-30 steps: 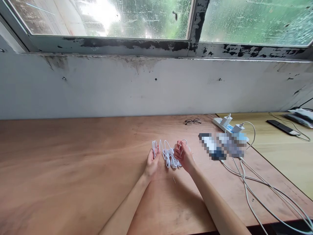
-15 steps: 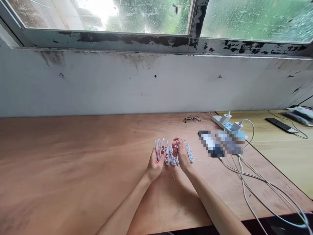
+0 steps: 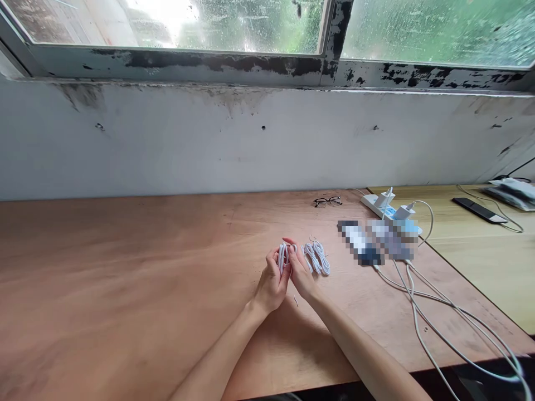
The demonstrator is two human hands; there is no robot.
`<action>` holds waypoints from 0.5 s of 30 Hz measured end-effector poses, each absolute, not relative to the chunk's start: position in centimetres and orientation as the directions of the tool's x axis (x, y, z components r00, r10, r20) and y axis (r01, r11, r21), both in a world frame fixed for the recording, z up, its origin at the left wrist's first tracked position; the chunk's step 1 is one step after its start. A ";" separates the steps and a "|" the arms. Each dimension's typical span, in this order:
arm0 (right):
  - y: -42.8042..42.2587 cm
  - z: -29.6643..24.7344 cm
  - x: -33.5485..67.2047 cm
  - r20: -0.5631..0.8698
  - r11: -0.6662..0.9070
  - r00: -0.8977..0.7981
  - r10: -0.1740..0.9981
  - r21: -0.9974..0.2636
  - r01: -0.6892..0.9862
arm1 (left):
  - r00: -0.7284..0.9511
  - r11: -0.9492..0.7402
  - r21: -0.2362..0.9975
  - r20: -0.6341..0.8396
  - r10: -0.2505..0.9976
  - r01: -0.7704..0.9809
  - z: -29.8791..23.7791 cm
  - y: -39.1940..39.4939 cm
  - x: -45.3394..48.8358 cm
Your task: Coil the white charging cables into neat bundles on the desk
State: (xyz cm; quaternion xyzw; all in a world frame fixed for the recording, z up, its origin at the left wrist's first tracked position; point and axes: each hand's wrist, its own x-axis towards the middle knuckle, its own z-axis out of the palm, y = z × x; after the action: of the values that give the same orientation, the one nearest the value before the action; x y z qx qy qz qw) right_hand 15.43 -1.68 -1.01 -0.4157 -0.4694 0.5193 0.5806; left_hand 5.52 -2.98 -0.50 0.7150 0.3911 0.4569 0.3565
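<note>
Between my two hands is a coiled white cable (image 3: 283, 257), its loops standing up above the fingers. My left hand (image 3: 271, 281) is closed around the left side of the coil. My right hand (image 3: 300, 270) presses in from the right, its fingers closed on the same cable; part of the coil is hidden behind the fingers. Just right of my right hand, bundled white cables (image 3: 320, 259) lie side by side on the wooden table (image 3: 167, 289). A short thin white strand (image 3: 296, 301) rests on the table below my hands.
Eyeglasses (image 3: 327, 201) lie near the wall. To the right, a white power strip (image 3: 371, 201) carries plugged chargers, beside blurred-out devices (image 3: 360, 245). Long white charging cables (image 3: 443, 309) trail over the table's right edge. A black phone-like slab (image 3: 478, 210) lies on the yellowish table.
My hands have come together, the left moving right and the right moving left, squeezing the coil's loops closer. The bundles on the table are more exposed beside my right hand.
</note>
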 end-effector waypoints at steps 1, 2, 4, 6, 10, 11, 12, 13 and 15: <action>-1.8 -0.9 15.3 0.115 0.114 0.013 0.993 -0.962 -0.247 | 0.267 -0.454 0.849 0.387 0.883 0.272 -0.6 -3.0 5.6; -1.9 -0.7 15.1 0.119 0.114 0.002 0.993 -0.953 -0.280 | 0.252 -0.467 0.829 0.403 0.880 0.309 -0.6 -3.1 5.7; -2.2 -0.2 14.9 0.128 0.109 -0.033 0.991 -0.933 -0.343 | 0.216 -0.495 0.785 0.446 0.869 0.373 -0.5 -3.3 5.8; -2.5 0.4 14.7 0.137 0.096 -0.077 0.988 -0.914 -0.394 | 0.207 -0.535 0.724 0.498 0.842 0.436 -0.4 -3.4 5.8; -2.9 1.4 14.3 0.118 0.062 -0.079 0.990 -0.858 -0.509 | 0.229 -0.583 0.563 0.575 0.785 0.585 -0.2 -3.4 5.7; -2.9 1.5 14.3 0.103 0.053 -0.063 0.993 -0.843 -0.536 | 0.231 -0.595 0.534 0.597 0.768 0.600 -0.2 -3.4 5.7; -2.9 1.5 14.2 0.087 0.044 -0.051 0.995 -0.830 -0.556 | 0.225 -0.610 0.515 0.624 0.748 0.602 -0.3 -3.3 5.7; -2.9 1.4 14.2 0.071 0.038 -0.037 0.997 -0.822 -0.568 | 0.217 -0.628 0.501 0.653 0.726 0.595 -0.3 -3.3 5.7; -2.7 1.1 14.3 0.044 0.031 -0.010 0.999 -0.826 -0.563 | 0.198 -0.647 0.479 0.693 0.693 0.593 -0.5 -3.2 5.7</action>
State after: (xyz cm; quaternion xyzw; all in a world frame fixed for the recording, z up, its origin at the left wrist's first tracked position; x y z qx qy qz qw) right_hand 14.29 -2.69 1.08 -0.3151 -0.3461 0.6207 0.6290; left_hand 5.75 -3.23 -0.50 0.7720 0.4166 0.4772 0.0526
